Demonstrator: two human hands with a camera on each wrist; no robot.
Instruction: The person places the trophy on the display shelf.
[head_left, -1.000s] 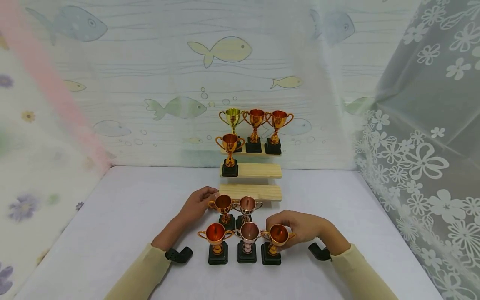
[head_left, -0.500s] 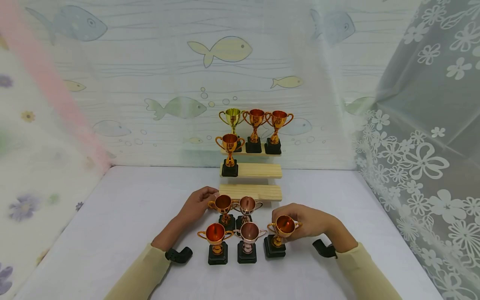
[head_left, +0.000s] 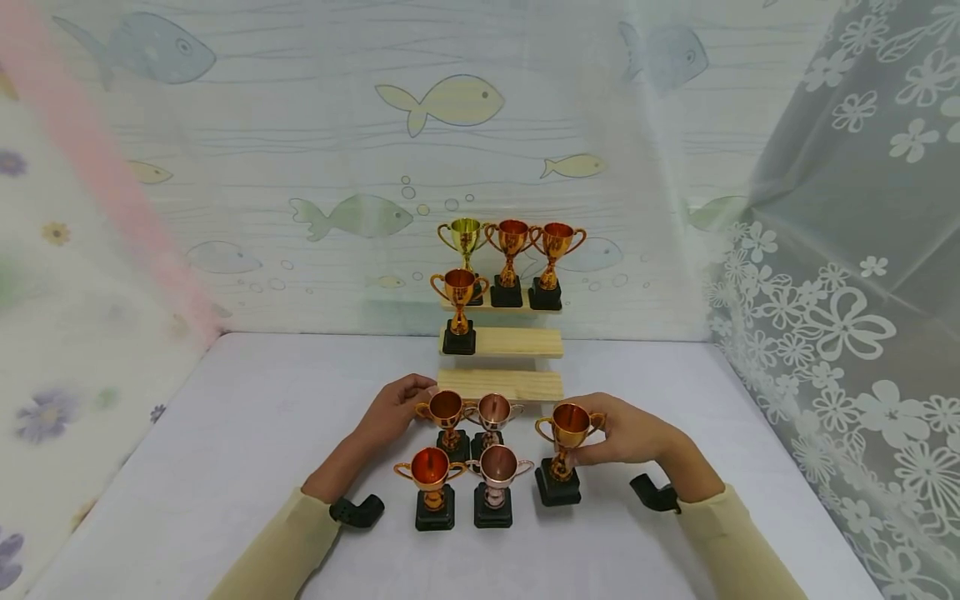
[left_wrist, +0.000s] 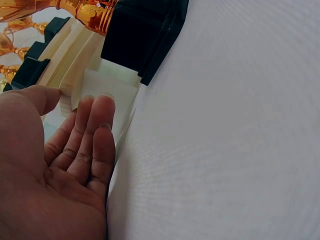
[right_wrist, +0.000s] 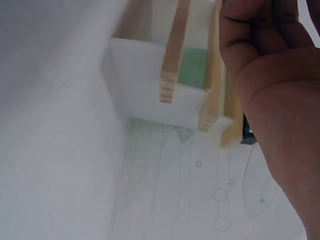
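My right hand [head_left: 626,429] grips an orange-gold trophy cup [head_left: 571,425] by its stem, lifted and slightly tilted, its black base hanging over the table. In the right wrist view the right hand [right_wrist: 280,75] hides the cup. My left hand [head_left: 393,408] rests at the left end of the stepped wooden display stand [head_left: 500,385]. In the left wrist view its thumb [left_wrist: 45,98] touches the lowest plank's end, with the other fingers fairly straight beside the white support. Two orange-gold cups [head_left: 431,468] and two rose-coloured cups [head_left: 498,467] stand in front of the stand.
On the top step are a yellow-gold cup [head_left: 465,233] and two orange-gold cups [head_left: 557,242]. Another orange-gold cup [head_left: 459,287] stands at the middle step's left end. A white cloth [head_left: 300,367] covers the table. A fish-patterned curtain [head_left: 337,150] hangs behind.
My right hand has raised the orange-gold trophy cup off the table and carried it slightly right and toward the stand. My left hand has stayed at the stand's end.
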